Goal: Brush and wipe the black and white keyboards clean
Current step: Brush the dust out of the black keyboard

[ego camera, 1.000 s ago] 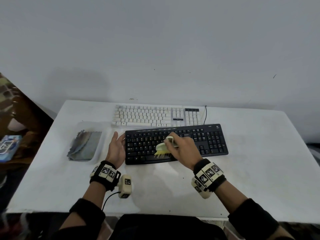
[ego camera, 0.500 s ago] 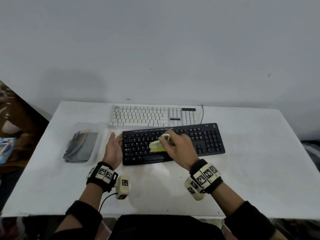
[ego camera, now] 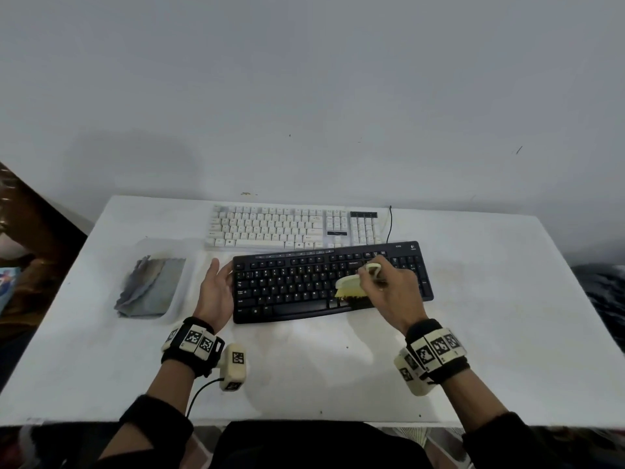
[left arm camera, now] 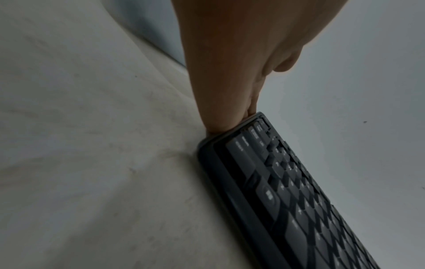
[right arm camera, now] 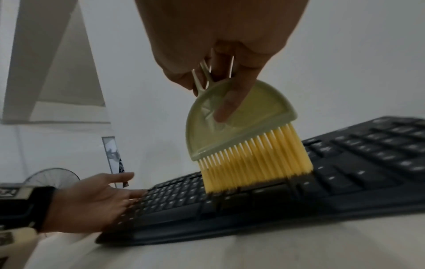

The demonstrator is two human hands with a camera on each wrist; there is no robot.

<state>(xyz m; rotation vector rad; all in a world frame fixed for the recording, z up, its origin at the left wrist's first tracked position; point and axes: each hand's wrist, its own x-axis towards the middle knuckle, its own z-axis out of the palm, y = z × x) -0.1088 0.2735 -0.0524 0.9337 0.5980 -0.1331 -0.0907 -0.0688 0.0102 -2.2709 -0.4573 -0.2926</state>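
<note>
While brushing goes on, labelled notes as follows.

Step in hand: brushing the black keyboard (ego camera: 333, 282), judged from bristles set down on its lower key rows, right of the space bar.

Right hand (ego camera: 392, 292): fingers curled round the looped handle of the brush (right arm camera: 243, 131), one finger laid flat on its pale green back; yellow bristles touching the keys.

Left hand (ego camera: 216, 292): fingers straight and together, edge-on against the keyboard's left end, bracing it; nothing held.

Black keyboard, place and axis: flat on the white table (ego camera: 490, 333), near the front middle; long axis left to right, slightly skewed, right end a little farther back; key rows facing up.

White keyboard (ego camera: 291, 228): just behind the black one, nearly touching its back edge, long axis also left to right; appears untouched by either hand.

Brush direction: bristles pointing down and toward the person, handle tilted away.

Cloth (ego camera: 152, 287): grey, crumpled, lying in a clear tray (ego camera: 182, 316) left of the left hand; not yet in use.

Next move, as a judgement: short strokes along the remaining rows toward the number pad, left hand bracing; then the white keyboard, then wiping with the cloth.
</note>
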